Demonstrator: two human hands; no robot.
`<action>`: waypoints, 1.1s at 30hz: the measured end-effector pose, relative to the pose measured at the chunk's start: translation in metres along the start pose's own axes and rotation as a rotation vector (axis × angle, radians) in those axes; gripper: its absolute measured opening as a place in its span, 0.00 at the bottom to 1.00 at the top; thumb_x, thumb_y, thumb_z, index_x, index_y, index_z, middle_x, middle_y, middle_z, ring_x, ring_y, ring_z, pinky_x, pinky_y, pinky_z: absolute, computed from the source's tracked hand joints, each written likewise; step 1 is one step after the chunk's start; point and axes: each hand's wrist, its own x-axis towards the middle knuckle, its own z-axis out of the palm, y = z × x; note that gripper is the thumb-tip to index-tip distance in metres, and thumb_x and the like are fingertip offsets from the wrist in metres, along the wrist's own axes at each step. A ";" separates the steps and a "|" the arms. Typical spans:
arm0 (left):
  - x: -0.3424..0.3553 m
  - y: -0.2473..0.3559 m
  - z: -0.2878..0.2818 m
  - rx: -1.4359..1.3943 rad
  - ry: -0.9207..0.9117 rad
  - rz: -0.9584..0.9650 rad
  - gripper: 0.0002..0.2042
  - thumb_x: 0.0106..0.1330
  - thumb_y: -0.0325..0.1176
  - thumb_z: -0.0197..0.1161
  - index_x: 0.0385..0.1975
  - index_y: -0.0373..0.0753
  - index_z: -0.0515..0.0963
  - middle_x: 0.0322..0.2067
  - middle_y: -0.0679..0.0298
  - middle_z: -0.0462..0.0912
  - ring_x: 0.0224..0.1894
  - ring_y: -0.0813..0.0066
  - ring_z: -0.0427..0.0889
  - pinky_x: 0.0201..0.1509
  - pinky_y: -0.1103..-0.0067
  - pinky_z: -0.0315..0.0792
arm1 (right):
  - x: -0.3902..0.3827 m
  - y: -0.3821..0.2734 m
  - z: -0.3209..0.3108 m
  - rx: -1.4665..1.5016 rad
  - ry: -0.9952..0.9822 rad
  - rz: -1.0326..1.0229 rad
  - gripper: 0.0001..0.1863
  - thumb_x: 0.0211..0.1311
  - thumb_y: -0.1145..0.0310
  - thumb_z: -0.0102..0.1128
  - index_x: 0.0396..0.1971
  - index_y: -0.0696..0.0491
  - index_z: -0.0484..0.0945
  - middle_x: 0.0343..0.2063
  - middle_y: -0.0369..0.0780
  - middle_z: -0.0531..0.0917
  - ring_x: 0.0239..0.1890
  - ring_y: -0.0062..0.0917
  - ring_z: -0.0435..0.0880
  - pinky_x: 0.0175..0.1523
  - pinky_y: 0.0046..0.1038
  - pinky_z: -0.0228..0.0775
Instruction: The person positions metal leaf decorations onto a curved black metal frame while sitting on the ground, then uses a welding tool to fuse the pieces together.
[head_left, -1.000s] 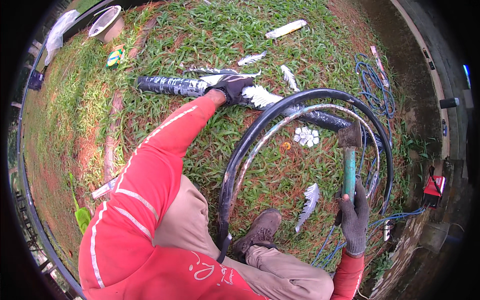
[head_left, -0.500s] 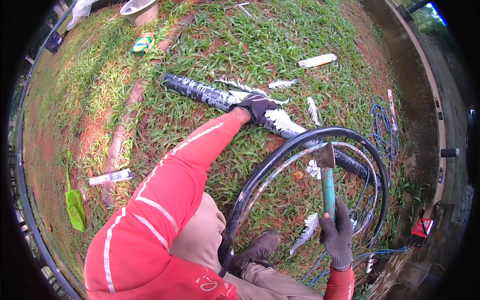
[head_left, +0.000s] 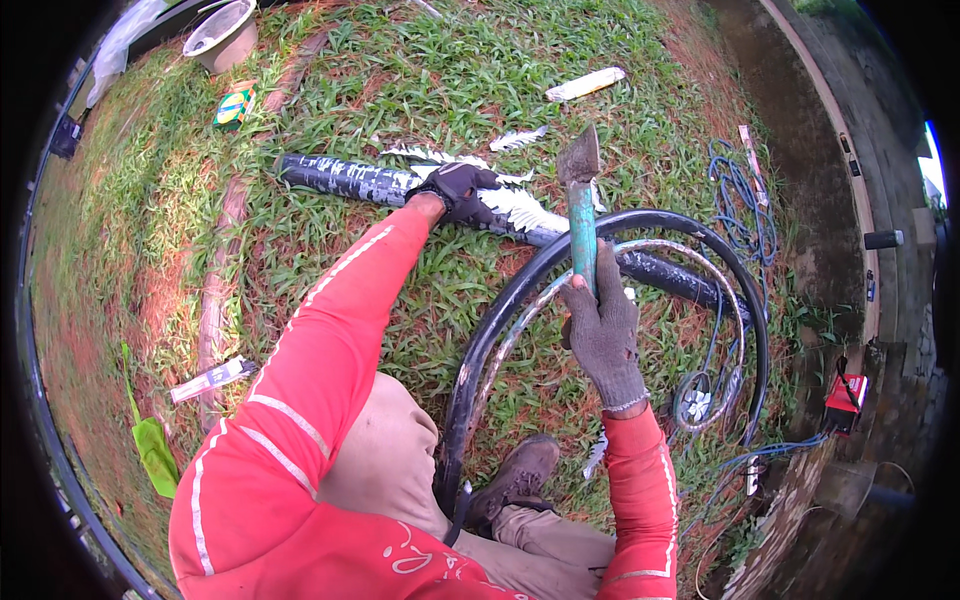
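Note:
My left hand point(head_left: 462, 193), in a dark glove, presses fingers-closed on a white leaf-shaped ornament point(head_left: 525, 212) against a black pole point(head_left: 350, 180) with peeling white patches. The pole lies slantwise on the grass. In my right hand point(head_left: 606, 335), in a grey knitted glove, is a teal-handled tool point(head_left: 582, 225) with a flat, rusty, wedge-like head. It is held upright over the near side of a curled black pipe point(head_left: 480, 350), its head above the pole. A thinner scuffed pipe point(head_left: 510, 345) curves inside the black one. What lies beneath my left palm is hidden.
Loose white leaf ornaments point(head_left: 518, 139) lie on the grass. Further off are a white tube-like package point(head_left: 586, 84), a green-yellow box point(head_left: 234, 107) and a bucket point(head_left: 222, 38). Blue rope point(head_left: 738, 205) and a red machine point(head_left: 846, 402) are at right, by a wall ledge.
My right hand has swung up and leftward with the tool, bringing its head nearer my left hand. My left hand keeps its place on the leaf; the whole view has shifted somewhat.

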 end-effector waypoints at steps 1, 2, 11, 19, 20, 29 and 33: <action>0.000 0.001 0.000 -0.010 -0.035 -0.013 0.41 0.52 0.58 0.87 0.68 0.50 0.85 0.75 0.56 0.79 0.77 0.54 0.77 0.82 0.63 0.70 | 0.008 0.005 0.015 0.001 0.001 0.008 0.35 0.82 0.60 0.60 0.81 0.60 0.64 0.42 0.57 0.91 0.43 0.50 0.95 0.44 0.42 0.84; 0.001 -0.002 -0.002 0.006 -0.021 -0.013 0.41 0.53 0.57 0.88 0.68 0.49 0.85 0.74 0.56 0.80 0.76 0.54 0.78 0.82 0.64 0.71 | 0.017 0.016 0.033 -0.043 0.025 -0.005 0.35 0.81 0.59 0.60 0.80 0.59 0.64 0.44 0.57 0.91 0.45 0.51 0.95 0.47 0.44 0.84; -0.010 0.012 -0.016 -0.046 -0.063 -0.055 0.37 0.51 0.48 0.90 0.65 0.46 0.88 0.69 0.53 0.85 0.72 0.53 0.83 0.77 0.64 0.75 | 0.042 0.031 0.072 -0.010 -0.114 0.265 0.36 0.78 0.59 0.60 0.79 0.58 0.66 0.48 0.61 0.90 0.53 0.55 0.91 0.56 0.48 0.81; -0.013 0.019 -0.024 -0.005 -0.124 -0.056 0.34 0.50 0.45 0.89 0.60 0.41 0.90 0.62 0.56 0.90 0.66 0.55 0.88 0.73 0.65 0.79 | 0.052 0.028 0.087 -0.123 -0.230 0.248 0.38 0.78 0.56 0.59 0.80 0.59 0.64 0.50 0.65 0.89 0.53 0.61 0.90 0.59 0.53 0.81; -0.013 0.021 -0.024 -0.004 -0.122 -0.064 0.35 0.49 0.45 0.89 0.60 0.42 0.90 0.62 0.56 0.90 0.65 0.55 0.88 0.72 0.65 0.79 | 0.045 0.033 0.092 -0.113 -0.110 0.174 0.37 0.78 0.57 0.59 0.79 0.59 0.65 0.49 0.64 0.89 0.52 0.61 0.90 0.59 0.52 0.82; -0.017 0.015 -0.025 0.032 -0.092 0.001 0.33 0.53 0.44 0.86 0.63 0.44 0.88 0.58 0.57 0.92 0.62 0.55 0.90 0.68 0.64 0.81 | 0.041 0.031 0.088 -0.105 -0.184 0.229 0.37 0.78 0.58 0.58 0.82 0.55 0.64 0.47 0.63 0.90 0.50 0.60 0.91 0.58 0.52 0.82; -0.011 0.027 -0.025 0.163 -0.045 -0.001 0.42 0.55 0.39 0.84 0.73 0.42 0.76 0.61 0.52 0.90 0.64 0.50 0.88 0.68 0.61 0.80 | 0.027 0.046 0.102 -0.193 -0.015 0.192 0.37 0.78 0.57 0.57 0.82 0.56 0.64 0.47 0.63 0.90 0.50 0.60 0.91 0.58 0.53 0.82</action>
